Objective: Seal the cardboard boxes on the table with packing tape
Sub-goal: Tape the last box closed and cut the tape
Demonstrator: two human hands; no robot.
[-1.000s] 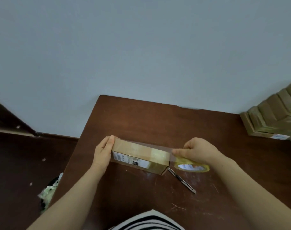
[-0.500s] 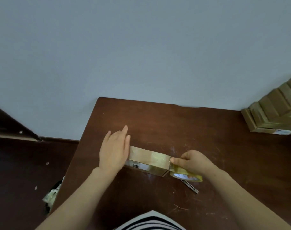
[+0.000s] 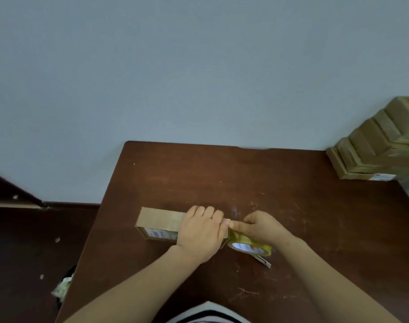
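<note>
A small cardboard box (image 3: 159, 220) with a white label on its near side lies lengthwise on the dark wooden table (image 3: 222, 178). My left hand (image 3: 200, 231) rests palm down on the right half of the box top, its fingers reaching the far edge. My right hand (image 3: 259, 227) grips a yellowish roll of packing tape (image 3: 250, 247) at the box's right end, with its fingers touching my left hand's fingertips. The right end of the box is hidden under both hands.
A utility knife (image 3: 265, 263) pokes out from under the tape roll. A stack of several cardboard boxes (image 3: 380, 148) stands at the table's far right corner by the wall. On the floor to the left sits a bin with crumpled waste (image 3: 63, 285).
My left hand slid from the box's left end onto the right part of its top. The right hand with the roll stays at the right end.
</note>
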